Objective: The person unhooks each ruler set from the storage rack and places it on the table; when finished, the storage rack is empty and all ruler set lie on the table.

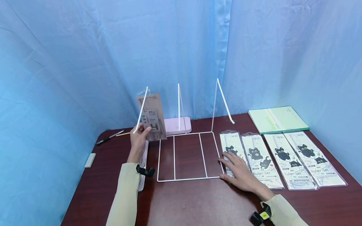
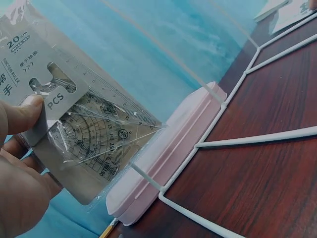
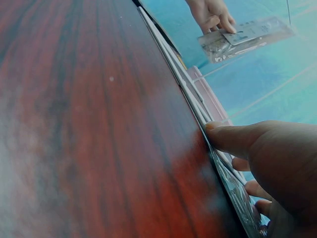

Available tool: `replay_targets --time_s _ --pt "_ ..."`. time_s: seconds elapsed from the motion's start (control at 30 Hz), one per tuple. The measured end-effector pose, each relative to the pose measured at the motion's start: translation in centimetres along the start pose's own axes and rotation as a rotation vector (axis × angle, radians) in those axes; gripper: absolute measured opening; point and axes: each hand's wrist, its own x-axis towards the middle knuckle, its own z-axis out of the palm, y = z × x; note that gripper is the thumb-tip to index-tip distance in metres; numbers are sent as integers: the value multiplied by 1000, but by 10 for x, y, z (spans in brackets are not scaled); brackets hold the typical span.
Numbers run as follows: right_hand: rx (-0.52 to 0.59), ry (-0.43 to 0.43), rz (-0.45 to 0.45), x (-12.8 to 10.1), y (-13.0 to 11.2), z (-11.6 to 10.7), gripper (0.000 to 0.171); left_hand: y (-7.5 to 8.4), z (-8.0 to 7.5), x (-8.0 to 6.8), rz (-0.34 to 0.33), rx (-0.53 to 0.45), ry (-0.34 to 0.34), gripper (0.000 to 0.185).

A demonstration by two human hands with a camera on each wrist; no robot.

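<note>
My left hand [image 1: 139,138] holds a clear ruler-set packet [image 1: 152,117] upright by its lower corner, just behind the left divider of the white wire rack [image 1: 188,155]. In the left wrist view the thumb [image 2: 22,115] pinches the packet [image 2: 79,134], whose protractor and ruler show through the plastic. My right hand [image 1: 237,169] lies flat, fingers spread, on the nearest cat-print ruler-set packet [image 1: 230,146] at the rack's right edge. The right wrist view shows its fingers [image 3: 237,139] pressing on the packet's edge, with the left hand's packet [image 3: 247,37] seen far off.
Three more cat-print packets [image 1: 294,160] lie side by side to the right. A green notebook [image 1: 277,119] sits behind them. A pink case [image 1: 176,125] is behind the rack. A pen [image 1: 108,137], a pencil and a white eraser [image 1: 90,160] lie at the left.
</note>
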Motion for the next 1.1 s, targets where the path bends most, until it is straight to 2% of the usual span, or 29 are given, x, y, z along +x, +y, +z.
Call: replay_targets --time_s 0.23,0.57,0.67,1.1 --pt "-3 3 -2 0 0 0 59 3 -5 -8 -26 32 -23 17" --pt "1 -3 3 -1 -1 0 60 8 -12 -20 -42 173 -49 29" --pt "2 -7 7 -1 -1 0 60 9 -13 -23 -49 176 -50 31" --pt "11 -10 18 0 -1 -1 61 10 -22 -35 2 157 -62 30"
